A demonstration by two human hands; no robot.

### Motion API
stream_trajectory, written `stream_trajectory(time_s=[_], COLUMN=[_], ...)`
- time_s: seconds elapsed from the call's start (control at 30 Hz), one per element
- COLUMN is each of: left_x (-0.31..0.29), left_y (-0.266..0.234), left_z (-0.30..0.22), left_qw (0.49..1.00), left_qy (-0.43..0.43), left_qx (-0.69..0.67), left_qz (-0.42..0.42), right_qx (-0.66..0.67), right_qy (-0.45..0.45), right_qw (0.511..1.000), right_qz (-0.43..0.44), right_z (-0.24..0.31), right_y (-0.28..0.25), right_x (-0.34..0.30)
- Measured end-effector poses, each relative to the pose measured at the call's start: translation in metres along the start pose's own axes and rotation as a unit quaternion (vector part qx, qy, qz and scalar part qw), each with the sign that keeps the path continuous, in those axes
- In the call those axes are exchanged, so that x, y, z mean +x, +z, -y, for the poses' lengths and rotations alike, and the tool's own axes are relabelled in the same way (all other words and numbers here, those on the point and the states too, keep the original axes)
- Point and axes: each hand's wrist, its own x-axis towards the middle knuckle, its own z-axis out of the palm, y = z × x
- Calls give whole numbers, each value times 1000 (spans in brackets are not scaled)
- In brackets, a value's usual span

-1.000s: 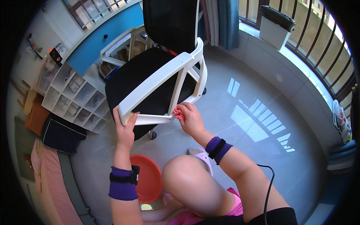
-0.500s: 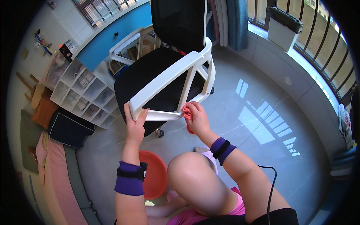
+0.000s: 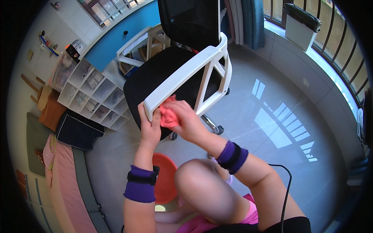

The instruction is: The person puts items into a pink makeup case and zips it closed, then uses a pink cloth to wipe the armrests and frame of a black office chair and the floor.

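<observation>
A black office chair (image 3: pixel 159 72) with white armrests stands in front of me. My left hand (image 3: pixel 150 123) grips the near front end of the white armrest (image 3: pixel 182 75), its thumb and fingers wrapped around the corner. Bunched in my right hand (image 3: pixel 186 119) is a coral-red cloth (image 3: pixel 168 112), pressed against the armrest's lower bar close to my left hand. The right fingers are slightly blurred, and the cloth hides part of the bar.
Below my left forearm sits a red basin (image 3: pixel 165 178) on the grey tiled floor (image 3: pixel 248 124). Clear-fronted storage boxes (image 3: pixel 93 91) stand left of the chair. A pink-covered bed or couch (image 3: pixel 72 186) lines the left side; a barred window (image 3: pixel 334 39) is at right.
My right hand has slid the cloth left along the armrest's lower bar, toward my left hand. The left hand still grips the front end. The view has shifted slightly.
</observation>
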Motion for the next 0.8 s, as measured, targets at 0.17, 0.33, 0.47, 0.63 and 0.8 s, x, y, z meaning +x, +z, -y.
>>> stream_trajectory(time_s=[0.17,0.33,0.47,0.63,0.8], left_x=[0,1,2,0,2], left_y=[2,-7,-7,-6,-8], left_z=[-3,4,7,7,3], left_qw=[1000,999,999,998,999], left_qy=[4,-47,-49,-63,0], left_qx=[-10,-15,4,-8,24], left_qz=[12,15,5,15,26], right_qx=[-78,-160,-249,-156,-59], right_qy=[-1,22,28,49,3], right_qw=[997,982,962,979,991], right_qz=[-7,99,106,122,123], right_z=[-28,-64,-54,-29,-7], right_y=[-8,-35,-33,-20,1], right_x=[-7,-33,-33,-4,33])
